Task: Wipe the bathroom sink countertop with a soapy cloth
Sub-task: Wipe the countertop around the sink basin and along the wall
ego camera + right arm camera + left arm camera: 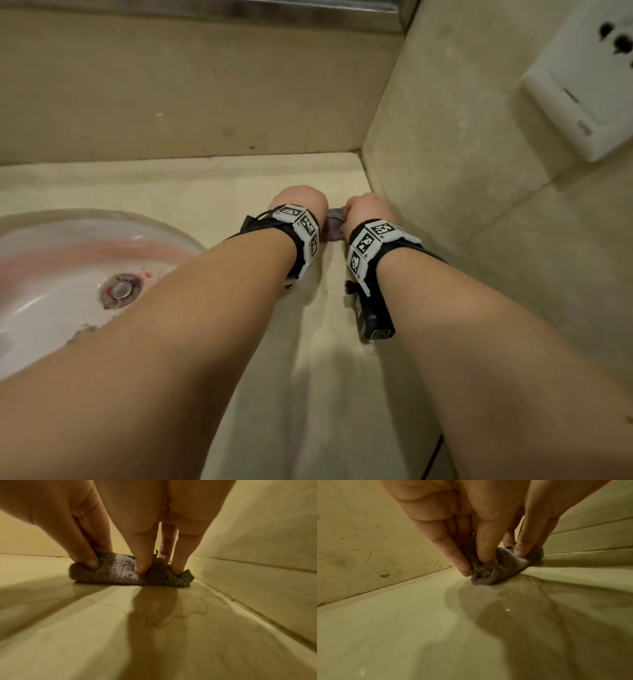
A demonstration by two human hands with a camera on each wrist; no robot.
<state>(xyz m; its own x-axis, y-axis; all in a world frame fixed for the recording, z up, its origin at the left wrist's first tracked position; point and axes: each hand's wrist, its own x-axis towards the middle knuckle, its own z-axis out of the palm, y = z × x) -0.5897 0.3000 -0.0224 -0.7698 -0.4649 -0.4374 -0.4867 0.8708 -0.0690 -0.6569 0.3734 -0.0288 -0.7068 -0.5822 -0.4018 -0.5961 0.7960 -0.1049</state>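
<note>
From the head camera, both forearms reach to the back right corner of the beige countertop [191,192], where the left hand [297,198] and right hand [367,209] bear down side by side on a grey cloth [334,224], only a scrap of it showing between them. A white basin [51,274] with pinkish streaks sits to the left (its drain [120,289] looks stained), and a white wall socket [589,85] hangs on the right wall.

The left wrist view shows the left hand's fingers [486,547] pinching the bunched cloth [493,572] against the wet counter [402,615].

In the right wrist view, the right hand's fingertips [142,563] dig into the fluffy cloth [120,573], gripping it just beside the side wall [265,547].
</note>
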